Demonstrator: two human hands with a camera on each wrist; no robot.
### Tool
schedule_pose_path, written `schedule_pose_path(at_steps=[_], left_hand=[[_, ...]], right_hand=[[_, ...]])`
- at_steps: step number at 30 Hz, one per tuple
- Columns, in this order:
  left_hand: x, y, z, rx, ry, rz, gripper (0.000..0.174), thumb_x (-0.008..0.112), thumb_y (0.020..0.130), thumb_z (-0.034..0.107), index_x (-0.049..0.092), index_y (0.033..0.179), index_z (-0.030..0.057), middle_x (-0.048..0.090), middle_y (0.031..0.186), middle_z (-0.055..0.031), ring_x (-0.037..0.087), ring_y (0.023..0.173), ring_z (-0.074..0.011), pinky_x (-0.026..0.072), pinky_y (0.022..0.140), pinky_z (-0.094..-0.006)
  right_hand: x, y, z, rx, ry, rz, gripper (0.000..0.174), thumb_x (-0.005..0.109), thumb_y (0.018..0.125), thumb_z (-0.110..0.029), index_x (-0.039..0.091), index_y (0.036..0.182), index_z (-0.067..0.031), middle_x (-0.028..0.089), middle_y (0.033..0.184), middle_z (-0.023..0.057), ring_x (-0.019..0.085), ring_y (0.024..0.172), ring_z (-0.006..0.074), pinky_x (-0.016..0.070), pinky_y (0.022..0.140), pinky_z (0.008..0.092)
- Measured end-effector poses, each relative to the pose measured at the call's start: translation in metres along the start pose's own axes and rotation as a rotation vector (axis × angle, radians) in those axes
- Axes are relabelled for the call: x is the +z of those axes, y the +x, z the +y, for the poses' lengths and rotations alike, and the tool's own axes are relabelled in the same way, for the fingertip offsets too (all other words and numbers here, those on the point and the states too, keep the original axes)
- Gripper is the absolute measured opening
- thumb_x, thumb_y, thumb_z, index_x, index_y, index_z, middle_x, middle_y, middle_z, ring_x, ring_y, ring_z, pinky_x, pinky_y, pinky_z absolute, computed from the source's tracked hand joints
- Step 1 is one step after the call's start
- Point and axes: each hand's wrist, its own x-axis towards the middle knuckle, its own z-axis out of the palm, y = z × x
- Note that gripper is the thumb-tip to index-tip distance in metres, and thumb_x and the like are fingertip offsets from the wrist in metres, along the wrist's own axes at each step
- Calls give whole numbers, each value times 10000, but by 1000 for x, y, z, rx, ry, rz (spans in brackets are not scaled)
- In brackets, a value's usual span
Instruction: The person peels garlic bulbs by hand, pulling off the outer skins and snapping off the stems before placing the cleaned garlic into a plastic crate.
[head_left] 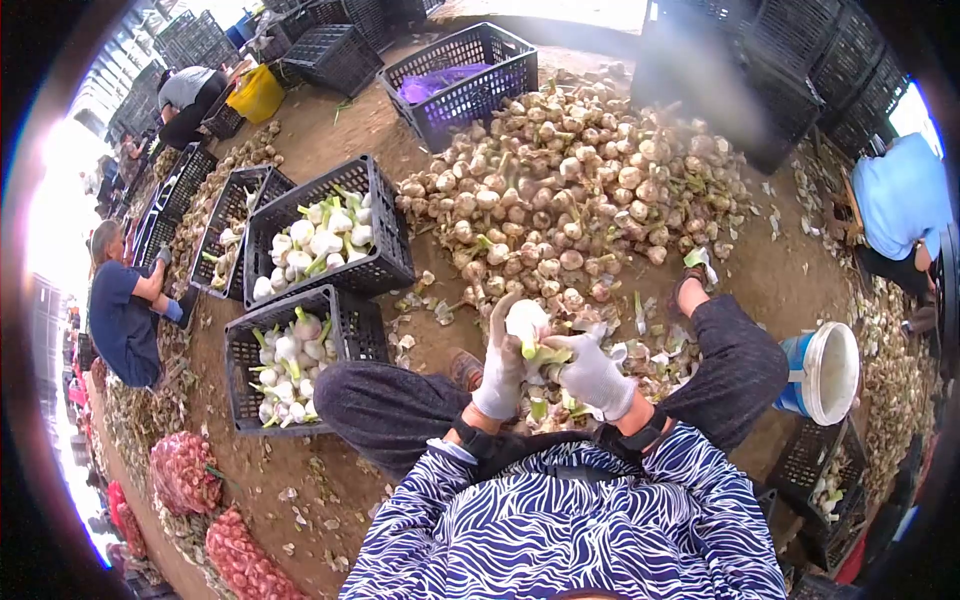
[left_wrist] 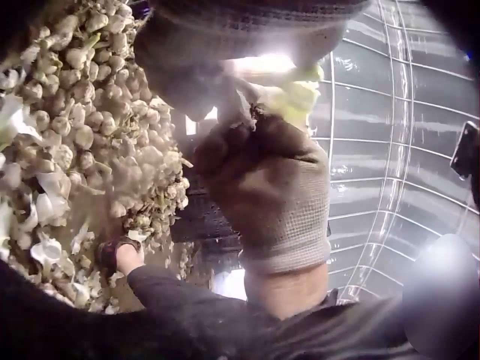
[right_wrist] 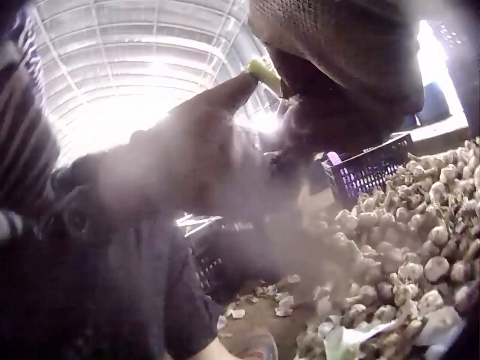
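Both hands wear pale knitted gloves and meet in front of the lap. My left hand [head_left: 500, 375] grips a white, peeled garlic bulb [head_left: 527, 320] from its left side, thumb or finger pointing up beside it. The bulb's green stem [head_left: 545, 355] points down toward the right hand. My right hand [head_left: 598, 378] pinches at that stem, close under the bulb. In the left wrist view the pale green stem end [left_wrist: 300, 101] sticks out beyond the gloved fingers. The right wrist view shows a green stem tip [right_wrist: 264, 73] between the two hands, while the bulb is hidden there.
A large heap of unpeeled garlic [head_left: 570, 190] lies ahead. On the left, black crates [head_left: 390, 265] hold cleaned bulbs with stems. A white-and-blue bucket [head_left: 790, 375] stands right of the knee. Red net sacks [head_left: 185, 475] lie at lower left. Other people sit at both sides.
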Motion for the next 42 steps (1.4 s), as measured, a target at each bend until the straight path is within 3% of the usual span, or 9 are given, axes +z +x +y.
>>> schedule_pose_path(at_steps=[7,10,20,23,26,29,32,35,42], left_hand=[[6,-5,17,-335,-689,-7,700,737,797,507,522,1290,59,609,1140,-54,599,1012,-209,511,870,-324],[-19,2,-10,-333,-1035,-311,690,775,762,458,523,1269,64,599,1197,-96,598,1064,-205,507,887,-310],[-13,-17,10,-569,-750,-327,700,643,819,334,443,1306,-126,588,1191,-218,618,1061,-295,526,896,-366],[-12,-11,23,-567,-850,-580,744,760,736,283,456,1318,-66,597,1112,-134,616,970,-214,507,909,-330],[-9,-9,35,-611,-848,-472,756,767,704,219,446,1337,-42,598,1090,-124,619,937,-203,533,858,-335],[-9,-5,28,-585,-879,-502,752,737,709,137,415,1375,2,593,1094,-107,613,956,-199,525,865,-322],[-1,-9,23,-607,-793,-420,742,691,693,53,418,1381,4,559,1212,-164,601,1035,-248,495,921,-343],[1,-8,21,-551,-641,-382,912,704,673,37,287,1484,43,548,1274,-117,592,1105,-229,451,990,-324],[12,-6,31,-350,-179,-445,1152,777,578,31,135,1535,29,347,1504,-134,369,1365,-227,279,1118,-323]], right_hand=[[-9,-5,2,7,662,56,238,588,781,26,683,999,45,689,978,88,650,911,177,504,786,285],[-29,-5,-7,-12,1061,116,295,500,849,37,591,1127,80,663,1038,141,660,927,232,528,861,336],[-93,-18,1,-68,1454,563,365,508,919,-33,505,1281,18,653,1027,157,668,857,206,567,726,310],[-152,-28,45,59,292,422,429,569,931,-174,491,1325,-22,670,978,165,676,727,197,564,603,306],[-137,-37,9,478,-1322,-184,692,702,816,-364,436,1380,-63,591,1216,207,634,1059,299,515,873,376],[-111,-44,2,114,-476,-43,806,733,753,-539,456,1375,-105,560,1248,168,630,1043,296,504,896,368],[-68,-29,-25,-69,-184,-6,590,785,762,-299,556,1263,-88,615,1125,171,664,852,257,517,808,333],[-50,-13,-14,-158,-205,17,154,722,740,-79,668,871,-18,652,800,129,660,775,256,507,697,327],[-62,22,25,-178,-737,435,153,661,764,-72,634,914,-73,657,898,153,657,855,321,515,716,396]])
